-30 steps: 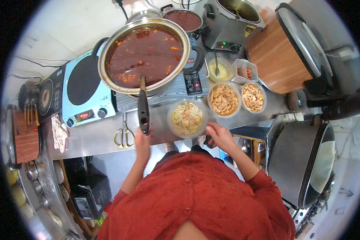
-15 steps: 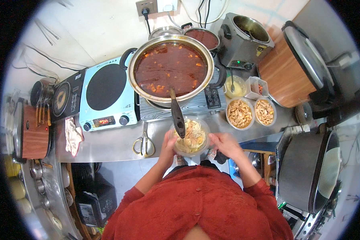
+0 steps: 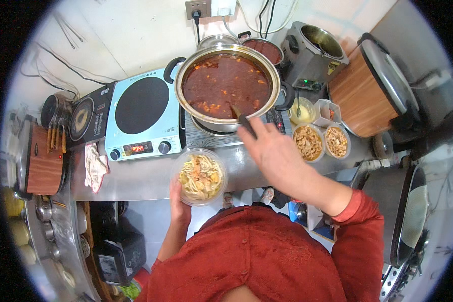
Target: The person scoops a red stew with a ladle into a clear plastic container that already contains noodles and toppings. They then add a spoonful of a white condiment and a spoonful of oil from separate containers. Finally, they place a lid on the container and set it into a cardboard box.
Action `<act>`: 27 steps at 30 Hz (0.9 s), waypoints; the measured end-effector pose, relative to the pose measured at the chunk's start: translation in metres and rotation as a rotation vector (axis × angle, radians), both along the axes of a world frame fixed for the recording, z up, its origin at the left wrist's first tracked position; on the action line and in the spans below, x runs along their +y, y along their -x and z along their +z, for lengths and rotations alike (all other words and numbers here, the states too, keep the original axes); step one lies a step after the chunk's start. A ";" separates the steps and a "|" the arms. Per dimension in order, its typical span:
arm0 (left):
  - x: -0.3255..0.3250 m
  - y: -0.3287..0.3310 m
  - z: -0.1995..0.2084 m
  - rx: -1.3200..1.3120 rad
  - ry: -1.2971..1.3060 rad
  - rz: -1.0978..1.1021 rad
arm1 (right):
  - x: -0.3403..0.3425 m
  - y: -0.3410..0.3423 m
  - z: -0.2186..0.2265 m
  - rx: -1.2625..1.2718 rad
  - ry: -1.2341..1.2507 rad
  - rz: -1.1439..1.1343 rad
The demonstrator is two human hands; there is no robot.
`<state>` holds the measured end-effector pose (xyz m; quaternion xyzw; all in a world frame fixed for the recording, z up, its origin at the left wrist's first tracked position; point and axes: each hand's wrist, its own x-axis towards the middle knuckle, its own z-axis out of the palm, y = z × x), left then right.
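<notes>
My left hand (image 3: pixel 178 201) grips the side of a clear round plastic bowl (image 3: pixel 200 176) above the counter's front edge. In the bowl lie pale noodles with bits of meat and yellow pieces on top. My right hand (image 3: pixel 272 148) is closed around the dark handle of a ladle (image 3: pixel 247 126). The ladle's metal end dips into the dark red broth, and its bowl is hidden under the surface. A large steel pot (image 3: pixel 178 83) with black side handles holds this broth, with small orange pieces floating in it.
Left of the pot is a light-blue induction cooker (image 3: pixel 148 136). Two tubs of cooked meat, the left tub (image 3: pixel 307 142) and right tub (image 3: pixel 337 141), stand at right. A wood-patterned cooker (image 3: pixel 357 95) is beyond them. A stained cloth (image 3: pixel 94 167) lies at left.
My right hand has left the bowl and moved up onto the ladle's handle. My left hand has carried the bowl leftward, now covering where the scissors were.
</notes>
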<state>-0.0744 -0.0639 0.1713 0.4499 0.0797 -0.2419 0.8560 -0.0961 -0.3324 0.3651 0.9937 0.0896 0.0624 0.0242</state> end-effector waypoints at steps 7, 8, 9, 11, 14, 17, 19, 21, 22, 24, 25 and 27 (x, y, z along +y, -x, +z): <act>0.016 -0.006 0.016 -0.036 -0.042 0.093 | -0.026 -0.056 -0.002 -0.077 0.307 -0.023; 0.017 -0.008 0.018 -0.025 -0.043 0.110 | -0.026 -0.062 -0.005 -0.095 0.325 -0.007; 0.018 -0.009 0.019 -0.039 -0.044 0.114 | -0.027 -0.068 -0.007 -0.106 0.351 0.009; 0.019 -0.008 0.019 -0.018 -0.034 0.142 | -0.031 -0.078 -0.010 -0.088 0.396 0.020; 0.021 -0.008 0.018 -0.022 -0.021 0.151 | -0.043 -0.094 -0.009 -0.025 0.444 0.006; 0.023 -0.008 0.018 -0.043 -0.027 0.152 | -0.062 -0.103 0.001 -0.023 0.406 0.008; 0.024 -0.007 0.019 -0.049 -0.039 0.158 | -0.071 -0.105 0.010 0.050 0.374 -0.003; 0.025 -0.007 0.020 -0.044 -0.044 0.165 | -0.079 -0.104 0.021 0.113 0.321 -0.036; 0.025 -0.007 0.021 -0.035 -0.044 0.170 | -0.081 -0.103 0.027 0.137 0.324 -0.049; 0.027 -0.008 0.020 -0.040 -0.029 0.169 | -0.086 -0.101 0.036 0.189 0.322 -0.075; 0.027 -0.009 0.020 -0.053 -0.015 0.163 | -0.088 -0.101 0.040 0.251 0.288 -0.112; 0.030 -0.010 0.019 -0.058 -0.001 0.159 | -0.091 -0.098 0.048 0.296 0.270 -0.118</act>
